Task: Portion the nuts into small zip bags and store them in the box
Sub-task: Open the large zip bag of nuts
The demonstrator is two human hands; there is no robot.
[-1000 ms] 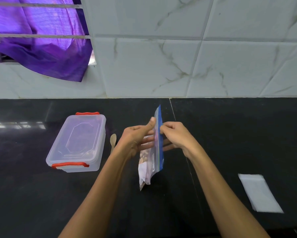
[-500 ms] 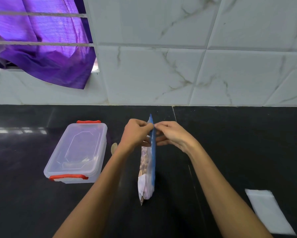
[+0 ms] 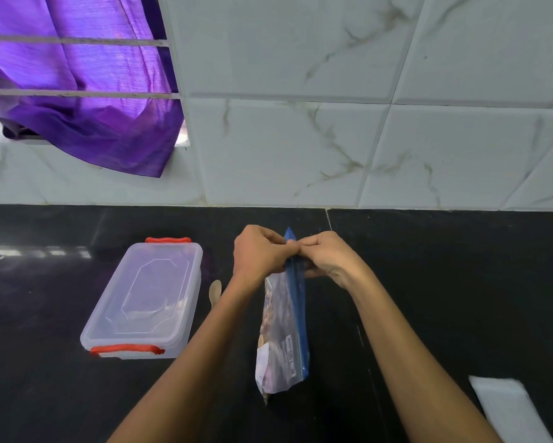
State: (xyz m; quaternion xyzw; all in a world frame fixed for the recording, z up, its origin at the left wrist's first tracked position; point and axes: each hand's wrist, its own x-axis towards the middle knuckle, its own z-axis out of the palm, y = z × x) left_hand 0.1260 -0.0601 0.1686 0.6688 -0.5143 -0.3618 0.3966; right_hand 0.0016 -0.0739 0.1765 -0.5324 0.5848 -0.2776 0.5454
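A black counter (image 3: 460,282) ran beneath a wall of marble-veined tiles (image 3: 332,139), with a purple curtain (image 3: 77,107) hanging over rails at upper left. On the counter's left part sat the clear plastic box (image 3: 147,302), its lid on and its red latches at the two short ends – apparently kept shut and near for the portions to come. At lower right, well apart from it, lay a flat white stack that looked like the small zip bags (image 3: 508,407). Between them a person held a large bag of nuts (image 3: 283,330) upright on its base at the middle of the counter, narrow edge toward the camera, probably so nothing would spill once it was opened. The left hand (image 3: 259,254) and the right hand (image 3: 328,255) met at the blue zip strip along the top, each pinching it with curled fingers – seemingly to pull the seal apart. The bag showed blue on its right face and printed lettering on a pale, see-through left face, with brown nuts dimly visible inside. A wooden spoon (image 3: 214,292) peeked out beside the left forearm.
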